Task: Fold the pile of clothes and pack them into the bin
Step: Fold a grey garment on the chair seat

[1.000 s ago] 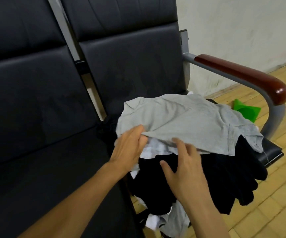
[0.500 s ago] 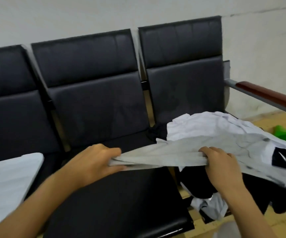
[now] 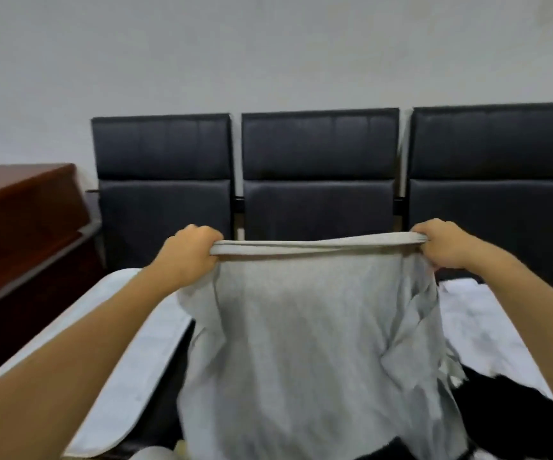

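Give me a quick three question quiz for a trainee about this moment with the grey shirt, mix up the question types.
1. True or false: both hands grip the top edge of the grey shirt.
2. Multiple choice: what lies right of the held shirt? A) a white garment and a black one B) a green cup C) a red towel
3. Fill in: the shirt hangs in front of a row of black ____.

Key
1. True: the left hand and right hand each hold one end, the edge stretched between them.
2. A: white garment, black garment.
3. Seats.
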A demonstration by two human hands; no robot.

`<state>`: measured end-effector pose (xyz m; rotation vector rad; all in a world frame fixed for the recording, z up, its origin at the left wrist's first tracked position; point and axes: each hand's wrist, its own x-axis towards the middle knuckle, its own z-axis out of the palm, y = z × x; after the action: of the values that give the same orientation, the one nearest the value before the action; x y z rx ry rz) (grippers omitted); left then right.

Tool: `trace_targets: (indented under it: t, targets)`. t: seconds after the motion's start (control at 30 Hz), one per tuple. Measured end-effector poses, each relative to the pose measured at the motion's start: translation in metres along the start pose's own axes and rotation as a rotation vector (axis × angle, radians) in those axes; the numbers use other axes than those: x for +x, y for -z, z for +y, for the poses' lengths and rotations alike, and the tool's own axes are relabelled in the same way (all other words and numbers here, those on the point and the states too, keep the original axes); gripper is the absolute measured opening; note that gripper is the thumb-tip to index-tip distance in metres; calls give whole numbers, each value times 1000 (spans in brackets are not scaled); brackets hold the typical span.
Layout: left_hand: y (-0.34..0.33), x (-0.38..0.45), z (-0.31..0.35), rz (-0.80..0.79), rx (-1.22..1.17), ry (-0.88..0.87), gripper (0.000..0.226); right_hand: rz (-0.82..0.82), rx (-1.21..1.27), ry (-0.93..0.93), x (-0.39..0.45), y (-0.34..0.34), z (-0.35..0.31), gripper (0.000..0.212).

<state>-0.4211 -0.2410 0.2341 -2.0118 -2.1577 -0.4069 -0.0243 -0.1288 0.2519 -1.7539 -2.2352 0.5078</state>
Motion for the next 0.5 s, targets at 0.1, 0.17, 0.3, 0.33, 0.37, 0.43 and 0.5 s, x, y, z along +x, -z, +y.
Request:
trace_targets:
  t: [0.1,0.17,0.3,0.33,0.37,0.43,0.5]
  targets:
    - [22,25,-2,196,89,66,13,265,32,44,31,13,-18,22]
    - [39,34,-5,354,84,35,12,440,55,76,38,29,-24,25]
    - [42,13,-10,484,100,-125,21,587,75,222,15,28,-23,37]
    - [33,1,-11,457,119,-123,25,555,60,248,6,16,-19,40]
    - [17,-13,-12,415,136,-106,27,497,57,258,-1,-4,-11,43]
    - [-19,-40,-11,264,164,-54,23,353,75,263,-19,-49,3,38]
    - [-62,-70,-7,15,222,22,12,202,137,291,-38,-100,14,28]
